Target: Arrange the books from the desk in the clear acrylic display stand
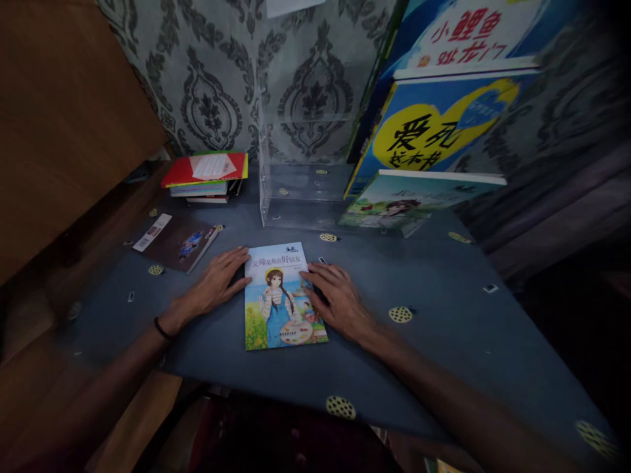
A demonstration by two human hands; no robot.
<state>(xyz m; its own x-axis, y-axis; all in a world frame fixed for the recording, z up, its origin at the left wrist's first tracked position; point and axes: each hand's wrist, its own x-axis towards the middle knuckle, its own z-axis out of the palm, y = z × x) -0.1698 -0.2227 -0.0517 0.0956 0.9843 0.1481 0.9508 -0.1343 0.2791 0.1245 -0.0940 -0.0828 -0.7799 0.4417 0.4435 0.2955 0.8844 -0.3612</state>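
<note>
A thin paperback book [276, 295] lies flat on the desk, its cover showing a girl with braids, a yellow hat and blue overalls. At its left edge rests my left hand [217, 279], fingers stretched out and thumb apart, the tips touching the edge. My right hand [338, 295] lies against the opposite edge, fingers extended and slightly bent, with the tips on the cover's border. Neither hand grasps the book; it stays closed on the desk between them. A dark band circles my left wrist.
The blue desk [434, 368] has pineapple prints. Behind stands a clear acrylic rack [263, 190], with a green-covered book [399, 200], a blue-and-yellow book [419, 131] and a larger book [468, 33] upright at its right. A dark book [172, 243] and a book stack [204, 180] lie left.
</note>
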